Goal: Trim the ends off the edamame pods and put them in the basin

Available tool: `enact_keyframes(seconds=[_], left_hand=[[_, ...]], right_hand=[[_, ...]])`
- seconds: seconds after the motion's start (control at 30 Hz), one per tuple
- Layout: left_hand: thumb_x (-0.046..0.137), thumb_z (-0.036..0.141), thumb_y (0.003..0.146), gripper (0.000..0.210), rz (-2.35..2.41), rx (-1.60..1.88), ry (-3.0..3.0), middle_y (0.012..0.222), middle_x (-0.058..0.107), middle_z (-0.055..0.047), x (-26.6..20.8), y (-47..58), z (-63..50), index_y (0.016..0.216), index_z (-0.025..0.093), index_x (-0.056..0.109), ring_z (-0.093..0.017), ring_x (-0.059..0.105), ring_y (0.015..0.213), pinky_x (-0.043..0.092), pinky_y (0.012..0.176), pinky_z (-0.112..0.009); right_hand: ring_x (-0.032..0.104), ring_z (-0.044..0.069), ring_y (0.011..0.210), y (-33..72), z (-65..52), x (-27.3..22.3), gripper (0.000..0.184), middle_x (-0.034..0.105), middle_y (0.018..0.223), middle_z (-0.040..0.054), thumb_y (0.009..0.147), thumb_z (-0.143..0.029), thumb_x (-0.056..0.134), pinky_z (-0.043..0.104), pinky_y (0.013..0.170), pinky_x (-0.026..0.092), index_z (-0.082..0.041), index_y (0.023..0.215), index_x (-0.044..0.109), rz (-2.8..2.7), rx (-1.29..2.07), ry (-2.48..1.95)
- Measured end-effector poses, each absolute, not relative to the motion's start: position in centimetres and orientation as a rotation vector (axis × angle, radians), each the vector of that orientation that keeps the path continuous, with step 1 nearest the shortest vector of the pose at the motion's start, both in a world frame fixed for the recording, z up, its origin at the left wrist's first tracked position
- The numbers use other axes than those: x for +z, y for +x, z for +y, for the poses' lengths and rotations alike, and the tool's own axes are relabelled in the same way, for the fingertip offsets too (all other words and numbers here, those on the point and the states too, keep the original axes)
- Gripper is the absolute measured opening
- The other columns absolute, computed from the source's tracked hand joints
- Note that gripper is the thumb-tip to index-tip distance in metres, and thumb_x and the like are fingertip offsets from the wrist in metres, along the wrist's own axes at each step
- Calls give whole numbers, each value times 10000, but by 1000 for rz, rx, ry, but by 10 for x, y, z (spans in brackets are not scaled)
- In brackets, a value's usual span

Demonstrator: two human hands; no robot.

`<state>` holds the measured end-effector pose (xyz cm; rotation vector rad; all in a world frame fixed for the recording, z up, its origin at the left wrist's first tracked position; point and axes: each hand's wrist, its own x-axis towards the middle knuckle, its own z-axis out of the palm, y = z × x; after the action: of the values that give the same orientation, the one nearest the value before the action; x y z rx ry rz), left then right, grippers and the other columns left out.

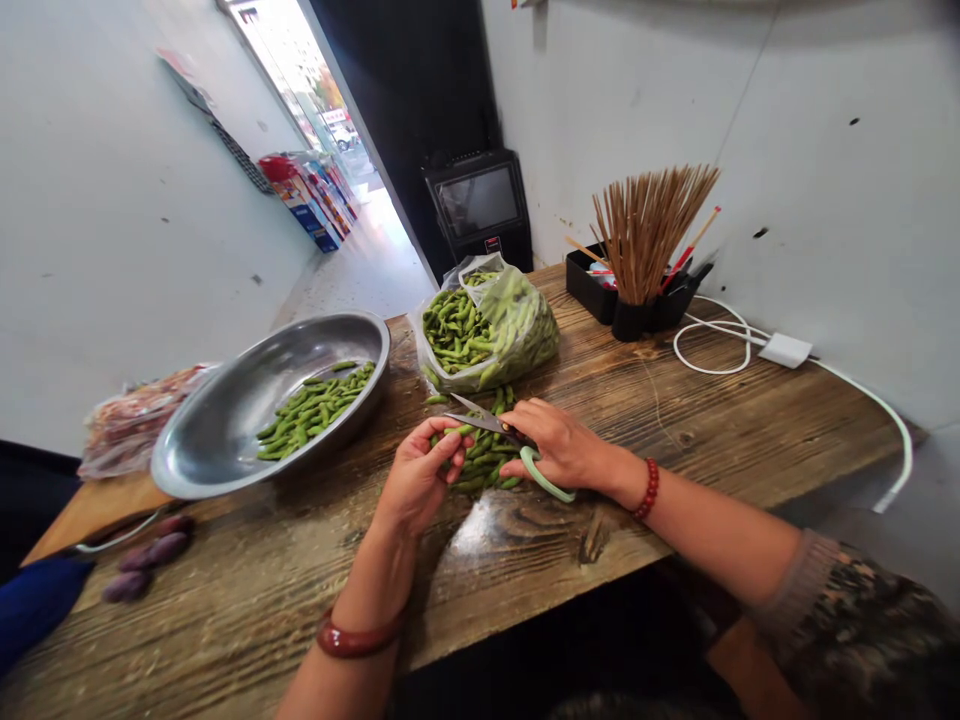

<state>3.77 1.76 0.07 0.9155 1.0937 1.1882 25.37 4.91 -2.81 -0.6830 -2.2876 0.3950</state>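
My left hand (422,468) pinches a green edamame pod (459,430) between thumb and fingertips. In my right hand (559,440) is a pair of scissors (541,478) with pale green handles, its blades parted and pointing left at the pod. Beneath both hands lies a pile of edamame pods (487,460) on the wooden table, partly hidden by them. Just behind the pile stands an open clear plastic bag (525,325) full of pods. To the left, a wide steel basin (225,415) holds more pods along its right side.
Several purple-red round items (142,560) lie at the left of the wooden table (300,580), near a plastic-wrapped package (135,425). A black holder with wooden skewers (652,235) stands at the back right beside a white cable (712,370). Behind the table is a black screen device (480,200).
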Motion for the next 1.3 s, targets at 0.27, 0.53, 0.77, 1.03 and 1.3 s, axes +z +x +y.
enact_keyframes(seconds=[0.27,0.53,0.77,1.03,1.3], left_hand=[[805,268,669,285,1089,1225,893,620,589,13,2,32,19,844,145,617,-48,429,458,311,378,-130],[789,288,692,242,1056,1320,870,612,517,33,0,24,23,797,138,632,-69,445,516,339,387,-150],[720,275,752,192,1042,1368,712,796,675,-29,0,12,29,785,155,574,-122,613,631,488,508,-210],[762,273,711,264,1183,1422,766,706,651,2,1,10,36,803,157,544,-128,649,624,482,511,-192],[718,327,739,262,1225,1360,931,583,495,64,14,24,34,806,176,514,-64,477,453,292,370,-141]], right_hand=[[503,233,883,254,48,-29,374,595,967,106,852,-384,665,358,763,458,-148,1114,540,-2341,392,-681],[506,226,872,254,48,-28,324,597,951,101,862,-359,657,340,751,451,-142,1084,564,-2416,362,-719],[510,234,883,255,54,-30,367,587,954,103,865,-362,654,356,773,456,-146,1141,543,-2281,308,-806],[496,230,875,255,54,-27,346,579,946,96,884,-368,627,349,769,445,-147,1135,537,-2275,291,-789],[500,231,890,256,54,-24,389,589,974,97,870,-371,646,356,793,450,-137,1157,527,-2240,288,-777]])
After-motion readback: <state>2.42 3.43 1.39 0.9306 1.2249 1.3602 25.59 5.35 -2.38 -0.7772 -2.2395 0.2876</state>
